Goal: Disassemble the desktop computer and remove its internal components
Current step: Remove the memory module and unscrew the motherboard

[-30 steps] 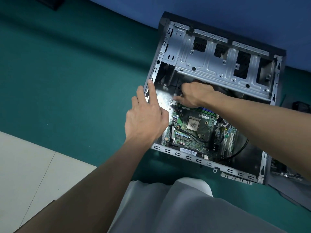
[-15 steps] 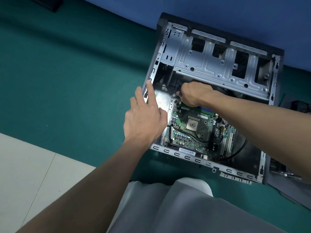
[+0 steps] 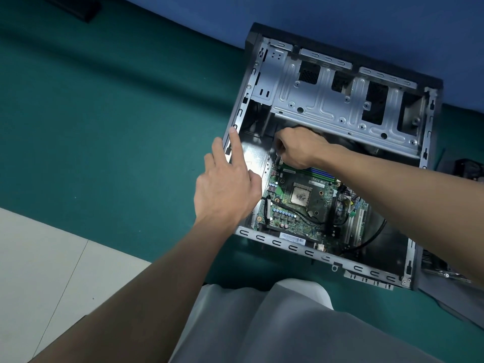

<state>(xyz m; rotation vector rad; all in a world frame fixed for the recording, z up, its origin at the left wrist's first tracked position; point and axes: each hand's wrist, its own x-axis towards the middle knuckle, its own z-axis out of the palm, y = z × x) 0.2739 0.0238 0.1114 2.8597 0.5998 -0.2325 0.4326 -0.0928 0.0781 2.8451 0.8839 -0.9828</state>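
1. Head view, against a second ago: the right hand [image 3: 298, 148] has drawn its fingers back from the motherboard's [image 3: 296, 216] far-left corner. The left hand [image 3: 225, 195] has barely shifted.
2. Right hand: fingers curled over that corner, just below the drive cage [image 3: 322, 100]. We cannot tell whether it grips anything.
3. Left hand: released, fingers straight, index touching the computer case [image 3: 327, 256] at its left rim.
4. The case lies open on the green mat [image 3: 117, 127], with the motherboard seated inside and the CPU [image 3: 300, 196] bare.
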